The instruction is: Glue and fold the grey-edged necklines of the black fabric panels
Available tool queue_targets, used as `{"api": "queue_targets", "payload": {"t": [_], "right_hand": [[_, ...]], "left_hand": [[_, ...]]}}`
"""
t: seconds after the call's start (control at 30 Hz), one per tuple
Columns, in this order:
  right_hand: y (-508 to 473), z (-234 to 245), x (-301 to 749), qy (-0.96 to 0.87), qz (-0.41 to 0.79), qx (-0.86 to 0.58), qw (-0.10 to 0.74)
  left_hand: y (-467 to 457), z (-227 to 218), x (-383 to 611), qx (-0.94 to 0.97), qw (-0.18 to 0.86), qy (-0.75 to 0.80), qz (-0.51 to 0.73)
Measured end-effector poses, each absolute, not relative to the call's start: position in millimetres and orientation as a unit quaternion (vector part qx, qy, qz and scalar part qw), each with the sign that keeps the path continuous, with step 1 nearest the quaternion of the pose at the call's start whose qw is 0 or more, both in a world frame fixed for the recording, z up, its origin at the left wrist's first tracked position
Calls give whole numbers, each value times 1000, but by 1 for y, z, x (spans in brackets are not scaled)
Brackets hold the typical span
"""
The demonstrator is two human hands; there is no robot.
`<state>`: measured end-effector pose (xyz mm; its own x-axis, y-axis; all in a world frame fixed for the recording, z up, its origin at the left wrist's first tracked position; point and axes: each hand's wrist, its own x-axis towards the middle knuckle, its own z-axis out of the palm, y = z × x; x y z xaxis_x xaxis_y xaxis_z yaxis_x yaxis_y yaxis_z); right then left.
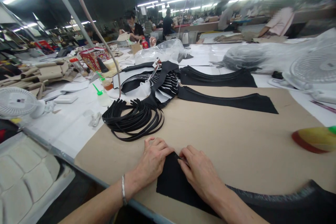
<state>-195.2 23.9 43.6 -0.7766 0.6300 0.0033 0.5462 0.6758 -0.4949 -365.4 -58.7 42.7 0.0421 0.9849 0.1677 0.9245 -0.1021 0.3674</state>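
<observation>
A long, curved black panel of fabric-like material (170, 176) lies flat in front of me and reaches toward the lower right. My left hand (154, 155) is closed on its upper left corner, thumb pressed against the edge. Close beside it, my right hand (199, 169) pinches the panel's upper edge, its forearm crossing over the middle of the piece. Whatever lies between the fingertips is hidden. Beyond my hands sits a coil of black strips (131, 119). Two more curved black panels (225, 99) lie farther back.
Brown sheeting (236, 129) covers the near worktop. A bottle of yellowish liquid (315, 139) is at the right. Small green-tipped bottles (102, 96) stand left of a hanging hose (115, 66). Fans (17, 101) flank the table, and people work in the background.
</observation>
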Motion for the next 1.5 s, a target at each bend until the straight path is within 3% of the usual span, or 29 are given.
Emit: {"api": "queue_targets", "payload": {"t": [0.47, 1.07, 1.3, 1.5], "right_hand": [[5, 6, -177, -944, 88, -207, 241], [6, 8, -174, -945, 83, -232, 216], [5, 4, -174, -946, 73, -229, 219], [5, 7, -174, -947, 55, -225, 223]], "left_hand": [[-51, 38, -359, 727, -18, 659, 195], [-36, 55, -365, 879, -155, 451, -24], [-34, 49, -365, 871, -119, 476, -13], [-32, 42, -360, 782, 30, 612, 112]]}}
